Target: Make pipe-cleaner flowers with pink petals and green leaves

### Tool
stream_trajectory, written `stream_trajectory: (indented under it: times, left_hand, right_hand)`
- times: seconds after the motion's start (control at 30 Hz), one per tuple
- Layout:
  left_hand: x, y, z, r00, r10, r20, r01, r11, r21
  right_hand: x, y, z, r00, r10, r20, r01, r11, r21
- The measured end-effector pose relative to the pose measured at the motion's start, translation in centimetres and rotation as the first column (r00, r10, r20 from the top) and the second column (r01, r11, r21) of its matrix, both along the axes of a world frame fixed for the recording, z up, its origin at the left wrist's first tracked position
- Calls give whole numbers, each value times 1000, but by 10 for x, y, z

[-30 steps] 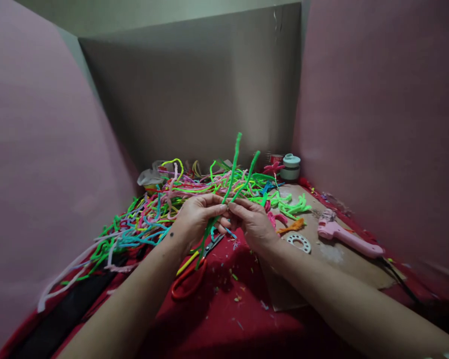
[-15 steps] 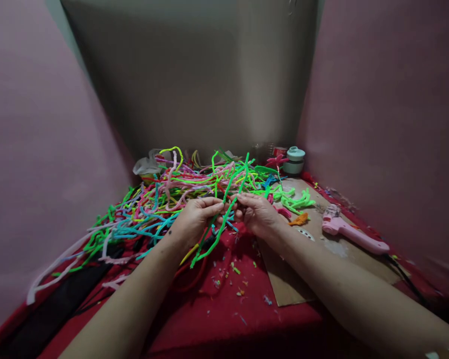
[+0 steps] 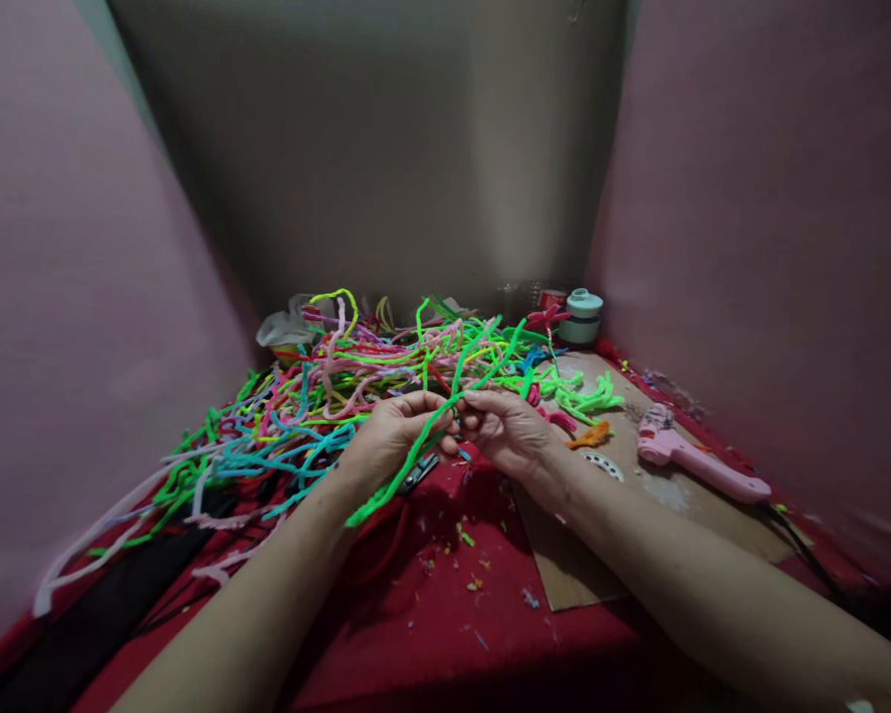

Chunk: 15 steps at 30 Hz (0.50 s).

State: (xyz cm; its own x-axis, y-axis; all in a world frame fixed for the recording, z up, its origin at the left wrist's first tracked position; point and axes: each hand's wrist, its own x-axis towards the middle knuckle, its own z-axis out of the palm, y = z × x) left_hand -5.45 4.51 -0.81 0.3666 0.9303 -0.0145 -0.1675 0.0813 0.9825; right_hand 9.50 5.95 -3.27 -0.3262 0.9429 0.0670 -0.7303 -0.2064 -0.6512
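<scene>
Two bright green fuzzy stems (image 3: 408, 465) cross between my hands, their upper ends spread apart and their lower lengths lying close together toward the lower left. My left hand (image 3: 401, 431) pinches them near the crossing. Close beside it, my right hand (image 3: 509, 426) has its thumb and index finger closed on the stems at the same crossing. Behind both hands lies a tangled pile of coloured fuzzy stems (image 3: 319, 446), in pink, green, blue and yellow.
A pink glue gun (image 3: 705, 470) rests on a brown board (image 3: 571, 569) at the right. Behind it stands a pale green jar (image 3: 583, 319). An orange fuzzy piece (image 3: 590, 436) lies on the board. Small scraps dot the red cloth (image 3: 445, 644). A black strip lies at the left.
The green stems have turned: their upper ends now lean right, and their lower ends have swung left and come together over my left wrist. Both hands stay close together.
</scene>
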Motion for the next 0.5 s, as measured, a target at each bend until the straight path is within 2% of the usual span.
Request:
stream_trajectory:
  times: [0.07,0.23,0.37,0.5]
  left_hand:
    - [0,-1,2,999,-32,-6,32,999,-27]
    - [6,-7,2,999,17,-28,-17,1000,-2]
    - [10,-8,-4,998,53,-43,-51,997,54]
    - [13,-10,-3,980,114,-162,-88,983,159]
  right_hand:
    - [-1,0,1,1000,-11,-5,11,1000,4]
    - [-4,-4,2,997,-58,49,55,996,66]
    - [-4,-4,-1,992,-119,38,115,988,102]
    - [-4,-2,-2,989,-146,13,145,988,59]
